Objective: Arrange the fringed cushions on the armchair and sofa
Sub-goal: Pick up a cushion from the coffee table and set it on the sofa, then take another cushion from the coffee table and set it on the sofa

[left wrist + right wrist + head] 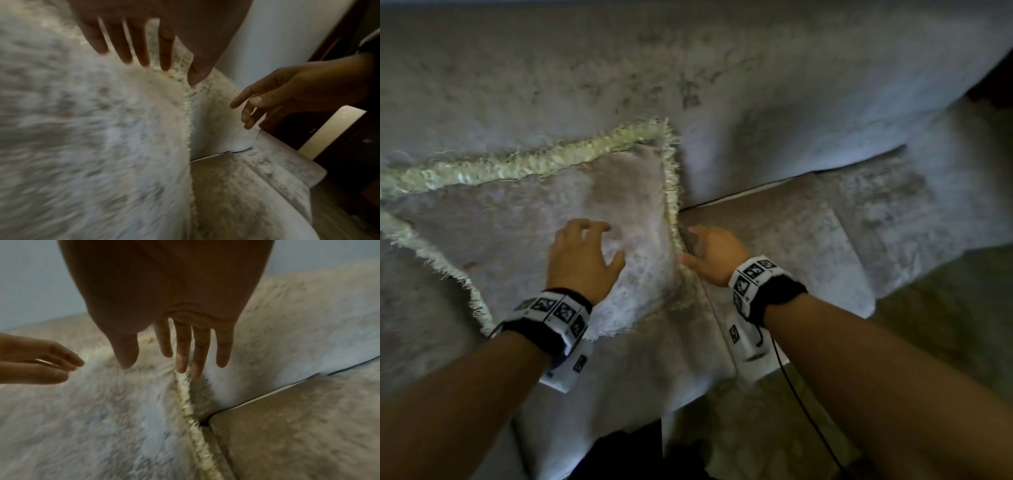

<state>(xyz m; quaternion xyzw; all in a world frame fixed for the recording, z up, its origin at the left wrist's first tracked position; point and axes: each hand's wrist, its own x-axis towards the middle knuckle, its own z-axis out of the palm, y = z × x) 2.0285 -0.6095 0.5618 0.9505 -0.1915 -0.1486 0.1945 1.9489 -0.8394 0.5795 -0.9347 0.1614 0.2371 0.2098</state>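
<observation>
A grey velvet cushion (524, 233) with a cream fringe (671, 178) leans on the sofa backrest (722, 85). My left hand (602, 245) hovers at the cushion's face near its right side, fingers spread and relaxed, holding nothing. My right hand (698, 246) is at the cushion's right edge. In the right wrist view its straight fingers (183, 360) touch the fringe (189, 402), with the left hand (51, 363) at the far left. In the left wrist view the left hand (160, 65) sits over the blurred cushion (82, 129), beside the right hand (257, 105).
The sofa seat cushion (791, 246) lies bare to the right of the fringed cushion. Floor (928, 325) shows at the lower right. Dark wooden furniture (349, 146) stands past the sofa's right end. A black cable (801, 404) hangs from my right wrist.
</observation>
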